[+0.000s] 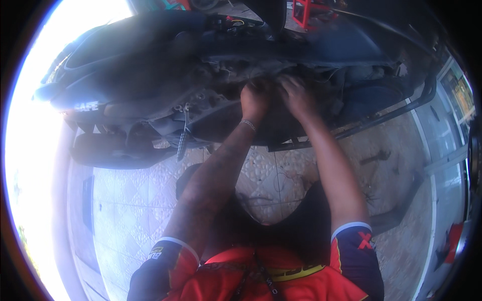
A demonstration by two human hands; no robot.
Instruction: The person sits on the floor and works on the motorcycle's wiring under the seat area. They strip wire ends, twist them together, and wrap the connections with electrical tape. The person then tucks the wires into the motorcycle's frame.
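A dark motor scooter point(150, 90) stretches across the view in front of me, with part of its side uncovered and its inner parts exposed. Into the opening at its middle reach both my hands. My left hand point(255, 100), a bracelet at its wrist, is closed like a fist against the dark inner parts. Close beside it on the right, my right hand point(297, 95) has its fingers bent inward, their tips lost in shadow. What either hand grips is hidden. Left of my hands, a silver metal lever point(183, 133) hangs below the scooter's body.
Patterned tiles point(120, 190) cover the floor beneath. A dark elongated object point(375, 158) lies on the floor at the right. Beyond the scooter is a red frame point(302, 15). A dark tubular bar point(371, 120) runs along the scooter's lower right. Strong daylight glares from the left.
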